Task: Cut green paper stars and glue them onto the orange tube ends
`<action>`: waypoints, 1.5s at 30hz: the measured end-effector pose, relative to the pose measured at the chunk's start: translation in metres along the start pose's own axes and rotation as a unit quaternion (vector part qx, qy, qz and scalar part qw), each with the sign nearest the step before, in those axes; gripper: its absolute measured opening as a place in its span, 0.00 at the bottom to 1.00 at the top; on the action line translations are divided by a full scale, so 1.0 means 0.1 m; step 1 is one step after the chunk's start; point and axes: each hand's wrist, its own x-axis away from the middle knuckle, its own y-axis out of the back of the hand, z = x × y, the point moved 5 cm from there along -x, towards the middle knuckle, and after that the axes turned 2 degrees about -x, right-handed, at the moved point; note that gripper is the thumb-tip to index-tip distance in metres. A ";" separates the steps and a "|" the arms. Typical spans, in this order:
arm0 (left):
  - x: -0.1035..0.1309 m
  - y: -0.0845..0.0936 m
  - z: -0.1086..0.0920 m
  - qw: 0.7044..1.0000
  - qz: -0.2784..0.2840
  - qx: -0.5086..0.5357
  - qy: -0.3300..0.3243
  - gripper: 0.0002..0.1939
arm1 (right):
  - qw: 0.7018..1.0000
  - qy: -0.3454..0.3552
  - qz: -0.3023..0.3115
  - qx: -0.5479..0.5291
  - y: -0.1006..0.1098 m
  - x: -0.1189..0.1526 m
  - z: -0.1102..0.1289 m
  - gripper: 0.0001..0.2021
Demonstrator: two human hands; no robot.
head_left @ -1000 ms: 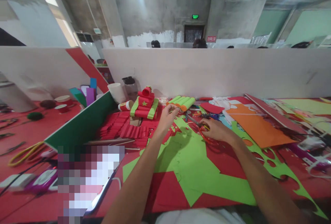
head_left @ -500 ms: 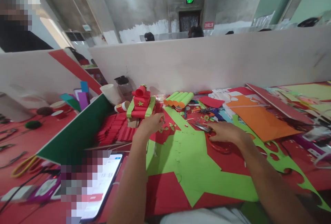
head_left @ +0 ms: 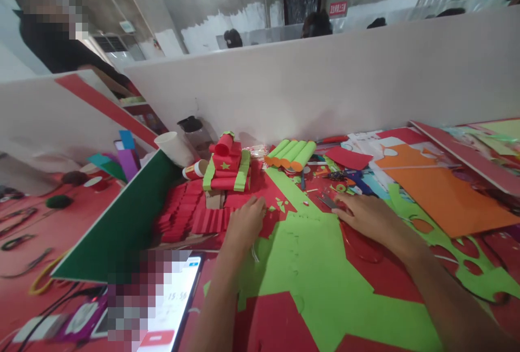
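My left hand (head_left: pixel 248 223) is over the red table beside small green paper scraps (head_left: pixel 281 204), its fingers bent and close together; whether they pinch anything is too small to tell. My right hand (head_left: pixel 359 212) rests at the red-handled scissors (head_left: pixel 361 241), whose metal blades (head_left: pixel 326 201) point up and left past the fingertips. Between and below both hands lies a large light-green paper sheet (head_left: pixel 309 265) with cut edges. Behind my left hand stands a red paper model (head_left: pixel 225 165) with green strips and a star.
Green and orange paper rolls (head_left: pixel 291 155) lie near the white partition (head_left: pixel 325 81). An orange sheet (head_left: pixel 442 195) lies at right. At left are a tilted green board (head_left: pixel 117 222) and a lit phone (head_left: pixel 173 303). A person in dark clothes (head_left: pixel 52 38) is beyond the partition.
The view has shifted, so the table items appear lower or farther sideways. My left fingers have come down beside the scraps. The person at upper left leans further into view.
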 end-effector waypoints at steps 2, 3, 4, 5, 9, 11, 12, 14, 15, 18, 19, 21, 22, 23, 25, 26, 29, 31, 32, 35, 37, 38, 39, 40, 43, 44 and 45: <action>0.03 -0.02 -0.02 1.000 0.011 -0.006 -0.001 0.13 | 0.999 0.025 0.006 -0.039 -0.04 -0.06 0.12 0.12; 0.05 -0.02 -0.03 1.000 0.010 -0.005 -0.002 0.13 | 0.997 0.039 0.009 -0.061 -0.08 -0.08 0.17 0.12; 0.06 -0.02 -0.05 1.000 0.007 -0.001 -0.005 0.13 | 0.995 0.058 0.009 -0.079 -0.12 -0.10 0.23 0.12; 0.07 -0.02 -0.07 1.000 0.004 0.005 -0.005 0.14 | 0.993 0.078 0.005 -0.093 -0.16 -0.12 0.27 0.13; 0.13 -0.14 -0.32 0.992 0.005 0.090 -0.086 0.11 | 0.987 0.104 0.030 -0.119 -0.35 -0.16 0.29 0.23; 0.16 -0.19 -0.48 0.979 -0.019 0.137 -0.148 0.10 | 0.983 0.112 0.050 -0.139 -0.40 -0.17 0.25 0.25; 0.18 -0.23 -0.54 0.974 -0.022 0.149 -0.169 0.10 | 0.981 0.115 0.059 -0.147 -0.42 -0.18 0.22 0.25; 0.20 -0.29 -0.63 0.969 -0.020 0.158 -0.190 0.09 | 0.979 0.116 0.076 -0.151 -0.43 -0.19 0.17 0.27; 0.20 -0.31 -0.65 0.966 -0.021 0.164 -0.199 0.09 | 0.978 0.118 0.083 -0.149 -0.44 -0.20 0.15 0.28; 0.17 -0.30 -0.64 0.963 -0.039 0.177 -0.197 0.08 | 0.978 0.126 0.085 -0.143 -0.45 -0.21 0.14 0.28; 0.16 -0.29 -0.62 0.962 -0.043 0.180 -0.201 0.08 | 0.978 0.126 0.081 -0.142 -0.45 -0.22 0.15 0.27; 0.13 -0.29 -0.60 0.958 -0.043 0.189 -0.212 0.08 | 0.980 0.120 0.075 -0.144 -0.45 -0.23 0.17 0.27; 0.12 -0.29 -0.58 0.957 -0.042 0.193 -0.214 0.09 | 0.980 0.118 0.072 -0.144 -0.46 -0.23 0.17 0.27; 0.10 -0.29 -0.57 0.956 -0.041 0.196 -0.214 0.10 | 0.980 0.118 0.069 -0.144 -0.47 -0.24 0.18 0.27; 0.08 -0.31 -0.56 0.955 -0.044 0.201 -0.212 0.11 | 0.980 0.123 0.062 -0.140 -0.50 -0.24 0.19 0.27; 0.07 -0.31 -0.56 0.955 -0.046 0.204 -0.211 0.11 | 0.981 0.126 0.059 -0.138 -0.52 -0.24 0.18 0.27; 0.05 -0.31 -0.57 0.947 -0.056 0.233 -0.214 0.11 | 0.980 0.132 0.058 -0.139 -0.55 -0.24 0.16 0.25; 0.04 -0.30 -0.57 0.944 -0.054 0.253 -0.206 0.12 | 0.978 0.136 0.061 -0.148 -0.54 -0.24 0.15 0.22; 0.03 -0.29 -0.56 0.944 -0.055 0.258 -0.201 0.12 | 0.977 0.136 0.063 -0.153 -0.52 -0.24 0.15 0.19; 0.05 -0.23 -0.48 0.946 -0.096 0.251 -0.182 0.13 | 0.974 0.133 0.068 -0.170 -0.46 -0.24 0.14 0.12; 0.08 -0.19 -0.39 0.948 -0.133 0.239 -0.163 0.10 | 0.974 0.128 0.072 -0.174 -0.45 -0.25 0.13 0.08; 0.10 -0.19 -0.33 0.951 -0.144 0.231 -0.150 0.09 | 0.974 0.129 0.073 -0.172 -0.46 -0.25 0.13 0.07; 0.13 -0.20 -0.27 0.954 -0.151 0.219 -0.136 0.09 | 0.974 0.134 0.074 -0.169 -0.47 -0.25 0.13 0.07; 0.15 -0.20 -0.20 0.958 -0.160 0.204 -0.119 0.08 | 0.973 0.143 0.074 -0.165 -0.48 -0.25 0.13 0.07; 0.20 -0.21 -0.04 0.974 -0.151 0.151 -0.074 0.09 | 0.969 0.171 0.076 -0.162 -0.47 -0.25 0.15 0.09; 0.21 -0.20 0.01 0.978 -0.141 0.140 -0.057 0.10 | 0.967 0.178 0.079 -0.165 -0.45 -0.24 0.17 0.08; 0.21 -0.19 0.04 0.983 -0.124 0.131 -0.037 0.12 | 0.965 0.183 0.082 -0.171 -0.42 -0.24 0.20 0.08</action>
